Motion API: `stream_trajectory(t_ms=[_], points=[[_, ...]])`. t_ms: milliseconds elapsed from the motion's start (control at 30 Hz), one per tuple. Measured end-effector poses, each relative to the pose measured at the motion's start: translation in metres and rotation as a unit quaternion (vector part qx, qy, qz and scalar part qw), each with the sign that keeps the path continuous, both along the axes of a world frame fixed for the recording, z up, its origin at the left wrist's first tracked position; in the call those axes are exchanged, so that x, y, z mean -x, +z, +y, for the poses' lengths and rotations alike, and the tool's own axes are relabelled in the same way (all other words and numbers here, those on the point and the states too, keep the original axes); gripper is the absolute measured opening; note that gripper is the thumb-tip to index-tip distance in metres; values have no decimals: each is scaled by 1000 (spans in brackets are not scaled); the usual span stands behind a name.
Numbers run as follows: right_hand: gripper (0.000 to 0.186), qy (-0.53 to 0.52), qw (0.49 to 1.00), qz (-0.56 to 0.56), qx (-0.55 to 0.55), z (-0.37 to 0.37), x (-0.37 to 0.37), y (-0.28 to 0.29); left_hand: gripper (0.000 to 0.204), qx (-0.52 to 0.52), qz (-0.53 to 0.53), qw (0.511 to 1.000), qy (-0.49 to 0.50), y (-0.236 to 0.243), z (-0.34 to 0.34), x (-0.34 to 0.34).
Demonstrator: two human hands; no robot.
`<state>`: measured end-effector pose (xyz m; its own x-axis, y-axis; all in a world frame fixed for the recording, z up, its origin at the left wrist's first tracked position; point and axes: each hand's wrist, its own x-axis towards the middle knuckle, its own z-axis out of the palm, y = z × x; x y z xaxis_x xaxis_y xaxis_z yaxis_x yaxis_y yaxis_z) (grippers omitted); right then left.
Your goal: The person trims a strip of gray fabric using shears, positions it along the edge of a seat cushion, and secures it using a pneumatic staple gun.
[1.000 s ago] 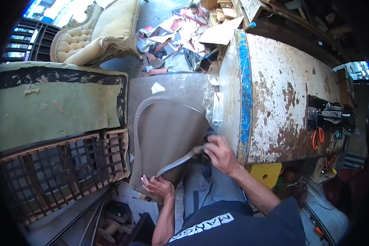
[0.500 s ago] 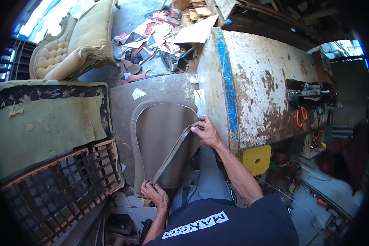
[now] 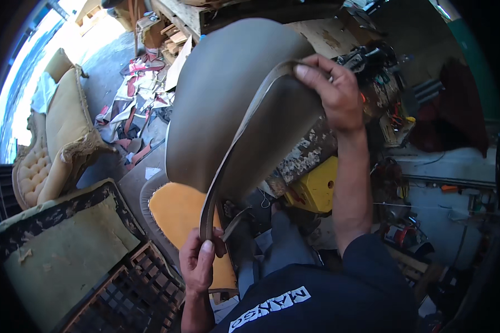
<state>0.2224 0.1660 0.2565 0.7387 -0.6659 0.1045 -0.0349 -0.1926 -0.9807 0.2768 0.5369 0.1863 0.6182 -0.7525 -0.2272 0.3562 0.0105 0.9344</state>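
We hold a grey fabric cover (image 3: 228, 105) lifted at centre, toward twelve o'clock. Our right hand (image 3: 330, 91) pinches its piped edge strip (image 3: 233, 161) at one o'clock; our left hand (image 3: 199, 261) grips the strip's lower end at seven o'clock, over yellow foam (image 3: 175, 211).

Both hands held a grey fabric cover (image 3: 228, 105): right hand (image 3: 330, 91) gripped its upper edge, left hand (image 3: 199, 262) pinched the strip end above yellow foam (image 3: 175, 213)
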Motion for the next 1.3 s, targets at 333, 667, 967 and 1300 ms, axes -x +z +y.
stream_trajectory(t_ms=[333, 667, 967, 1300], points=[[14, -110, 959, 224, 134, 44, 150, -62, 66, -166, -382, 867, -275, -10, -132, 7], [29, 19, 990, 133, 42, 68, 287, -134, 43, -268, -228, 811, -467, -40, -219, 141], [56, -584, 713, 254, -292, -5, 538, -433, 22, -334, -408, 750, -399, -183, -312, 255], [90, -523, 796, 101, -288, -42, 434, -506, 33, -6, 57, 997, -55, -96, -422, 277]])
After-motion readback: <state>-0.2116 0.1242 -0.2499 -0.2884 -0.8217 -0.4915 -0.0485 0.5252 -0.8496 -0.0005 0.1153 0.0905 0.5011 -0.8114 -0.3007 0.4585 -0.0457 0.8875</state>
